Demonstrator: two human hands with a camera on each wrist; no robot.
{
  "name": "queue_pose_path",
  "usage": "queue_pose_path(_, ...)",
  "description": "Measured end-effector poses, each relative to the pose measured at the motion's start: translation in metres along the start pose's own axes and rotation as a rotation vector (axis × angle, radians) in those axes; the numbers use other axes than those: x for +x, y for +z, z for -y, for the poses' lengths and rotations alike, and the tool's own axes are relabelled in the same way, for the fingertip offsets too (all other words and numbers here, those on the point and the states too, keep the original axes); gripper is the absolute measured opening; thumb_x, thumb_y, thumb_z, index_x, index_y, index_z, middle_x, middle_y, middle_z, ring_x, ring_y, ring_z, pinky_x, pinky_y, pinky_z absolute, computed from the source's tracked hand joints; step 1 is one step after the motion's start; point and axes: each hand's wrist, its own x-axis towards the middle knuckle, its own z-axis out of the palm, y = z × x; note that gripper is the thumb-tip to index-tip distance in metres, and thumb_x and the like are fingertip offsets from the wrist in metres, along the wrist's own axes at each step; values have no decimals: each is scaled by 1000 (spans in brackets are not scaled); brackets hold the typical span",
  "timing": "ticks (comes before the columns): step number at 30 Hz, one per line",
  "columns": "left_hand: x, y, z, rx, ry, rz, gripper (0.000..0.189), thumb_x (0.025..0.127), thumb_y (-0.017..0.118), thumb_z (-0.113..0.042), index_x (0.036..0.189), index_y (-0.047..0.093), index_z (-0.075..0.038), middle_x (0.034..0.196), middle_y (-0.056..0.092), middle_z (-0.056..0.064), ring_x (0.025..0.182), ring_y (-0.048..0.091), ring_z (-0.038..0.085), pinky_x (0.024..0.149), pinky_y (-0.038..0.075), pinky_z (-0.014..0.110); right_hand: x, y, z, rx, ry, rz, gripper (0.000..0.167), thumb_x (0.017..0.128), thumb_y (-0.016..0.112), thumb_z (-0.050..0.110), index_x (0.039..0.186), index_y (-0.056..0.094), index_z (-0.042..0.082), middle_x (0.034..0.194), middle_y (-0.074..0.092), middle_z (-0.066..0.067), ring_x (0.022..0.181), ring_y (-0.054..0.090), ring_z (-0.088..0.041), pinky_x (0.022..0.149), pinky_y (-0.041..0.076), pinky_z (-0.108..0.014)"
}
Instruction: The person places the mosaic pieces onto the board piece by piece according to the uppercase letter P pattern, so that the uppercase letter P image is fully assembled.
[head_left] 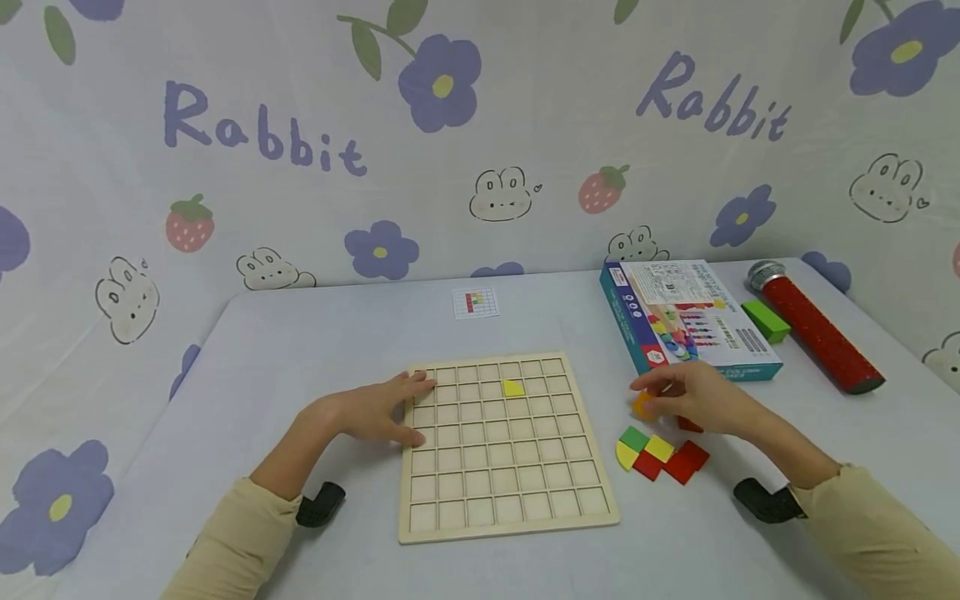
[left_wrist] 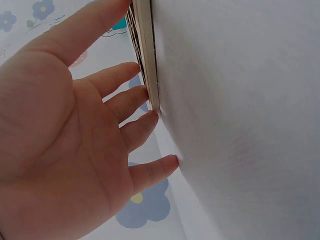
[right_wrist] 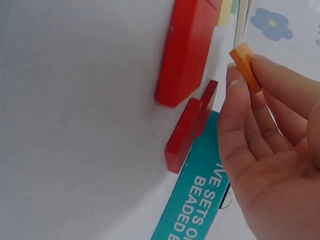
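The positions below are set on a clock face centred on the grid board (head_left: 503, 480). The left hand (head_left: 378, 408), between 9 and 10 o'clock, is spread, with thumb and fingertips at the board's edge. The right hand (head_left: 693, 398), between 2 and 3 o'clock, pinches an orange piece (right_wrist: 244, 63) between thumb and fingers. A yellow tile (head_left: 513, 388) occupies a board cell toward 12 o'clock. Loose coloured pieces (head_left: 660, 449) lie at 3 o'clock; a box (head_left: 686, 287) lies at 2 o'clock, beyond the board.
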Motion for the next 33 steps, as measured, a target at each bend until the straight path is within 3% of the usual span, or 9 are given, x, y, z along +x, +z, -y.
queue_pose_path(5, 0, -1, 0, 6, -1, -2, 84, 90, 66, -37, 153, 18, -8, 158, 6, 14, 144, 0, 31, 112, 9, 51, 2, -1, 6, 33, 85, -32, 28, 86, 72, 14, 111, 70, 1, 98, 69, -9, 76, 56, -22, 53, 45, -24)
queue_pose_path(15, 0, -1, 0, 3, -7, -1, 85, 89, 67, -38, 153, 19, -8, 158, 7, 14, 144, 0, 30, 112, 10, 51, 11, 4, 14, 104, 178, -30, 35, 87, 71, 21, 118, 67, 4, 105, 67, -11, 91, 59, -23, 70, 51, -31)
queue_pose_path(22, -1, -2, 0, 4, -4, -8, 84, 89, 67, -37, 153, 20, -8, 158, 8, 14, 144, 1, 31, 112, 10, 51, 21, 4, 23, 204, 239, -10, 39, 87, 72, 21, 121, 64, 4, 105, 65, -10, 87, 62, -22, 73, 52, -29)
queue_pose_path(33, 0, 1, 0, -10, -6, -6, 84, 89, 67, -36, 153, 20, -8, 158, 6, 14, 144, 0, 31, 111, 11, 52, 38, 13, 34, 316, 231, 14, 40, 87, 71, 17, 121, 61, -1, 106, 66, -12, 91, 66, -24, 78, 53, -30)
